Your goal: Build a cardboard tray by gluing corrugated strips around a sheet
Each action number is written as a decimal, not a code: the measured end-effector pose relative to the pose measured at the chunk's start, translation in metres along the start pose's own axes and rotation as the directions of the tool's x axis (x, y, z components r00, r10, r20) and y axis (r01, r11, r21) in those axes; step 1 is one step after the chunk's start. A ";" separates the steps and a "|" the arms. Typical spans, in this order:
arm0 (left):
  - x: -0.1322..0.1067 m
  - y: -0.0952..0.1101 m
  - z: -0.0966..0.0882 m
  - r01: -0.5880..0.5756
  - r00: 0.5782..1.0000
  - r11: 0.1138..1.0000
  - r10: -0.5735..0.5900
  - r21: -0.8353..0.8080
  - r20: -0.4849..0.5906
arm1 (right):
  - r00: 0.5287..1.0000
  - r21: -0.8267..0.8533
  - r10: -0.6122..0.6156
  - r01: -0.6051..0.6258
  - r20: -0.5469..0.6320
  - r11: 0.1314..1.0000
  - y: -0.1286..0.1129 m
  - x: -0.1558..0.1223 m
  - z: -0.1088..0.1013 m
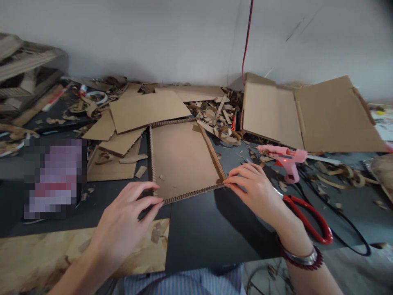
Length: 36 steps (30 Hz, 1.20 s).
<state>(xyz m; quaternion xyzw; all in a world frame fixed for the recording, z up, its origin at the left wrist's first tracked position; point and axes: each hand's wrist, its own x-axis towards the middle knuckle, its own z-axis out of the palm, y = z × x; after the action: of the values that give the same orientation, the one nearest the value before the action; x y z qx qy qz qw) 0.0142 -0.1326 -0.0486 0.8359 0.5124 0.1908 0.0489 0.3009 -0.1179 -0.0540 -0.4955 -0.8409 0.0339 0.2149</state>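
A shallow cardboard tray (186, 157) lies on the dark tabletop in front of me, a flat panel with thin corrugated strips standing along its edges. At its near left corner, my left hand (130, 219) pinches the end of the front strip (193, 191) between thumb and fingers. My right hand (253, 190) is closed at the near right corner, fingertips on the place where the front strip meets the right strip (213, 153). Just beyond that hand lies a pink glue gun (284, 157) with a small light lit. Red-handled scissors (310, 217) rest partly behind my right wrist.
Cardboard sheets (147, 108) overlap behind and left of the tray. Scraps (215, 114) are heaped along the wall. An unfolded box (334, 116) stands at the back right. A blurred-out purple object (57, 178) lies left, and a black cable (346, 237) loops right.
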 end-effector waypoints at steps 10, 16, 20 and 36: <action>0.000 0.002 0.001 -0.051 0.998 0.998 0.052 0.029 -0.031 | 1.000 -0.006 -0.019 0.019 -0.001 1.000 0.000 0.000 0.002; -0.001 0.001 0.003 -0.058 0.998 0.998 0.059 0.030 -0.033 | 0.999 -0.022 -0.029 0.029 -0.017 0.999 0.000 0.000 0.003; -0.002 0.000 0.006 -0.060 0.997 0.998 0.060 0.012 -0.039 | 0.999 -0.036 -0.041 0.041 -0.017 0.999 -0.001 0.001 0.003; -0.001 0.002 0.003 -0.088 0.995 0.995 0.090 0.056 -0.040 | 0.999 -0.043 -0.040 0.041 0.032 0.998 -0.001 0.002 0.001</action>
<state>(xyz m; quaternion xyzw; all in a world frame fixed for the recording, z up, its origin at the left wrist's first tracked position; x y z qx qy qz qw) 0.0171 -0.1340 -0.0513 0.8546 0.4805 0.1966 0.0069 0.2982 -0.1164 -0.0541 -0.4824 -0.8545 0.0188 0.1918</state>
